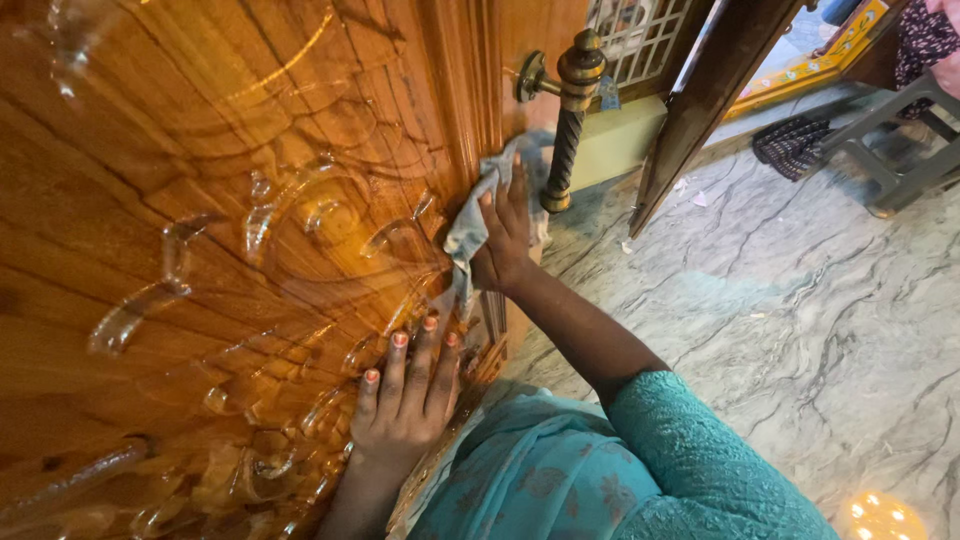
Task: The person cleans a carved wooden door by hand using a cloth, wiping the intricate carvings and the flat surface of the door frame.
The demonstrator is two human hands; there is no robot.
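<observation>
A glossy carved wooden door [200, 200] fills the left of the head view. My right hand [505, 235] presses a pale grey-blue cloth [468, 225] against the door's edge panel, just left of a twisted brass pull handle [568, 120]. My left hand [405, 390] lies flat on the carved lower part of the door, fingers spread, holding nothing. Both teal sleeves show at the bottom.
A grey veined marble floor [780, 300] spreads to the right. A second dark wooden door leaf [700, 100] stands open behind the handle. A grey plastic stool [900, 140] and a dark mat [795, 140] sit at the top right. A small lit lamp [880, 515] glows at the bottom right.
</observation>
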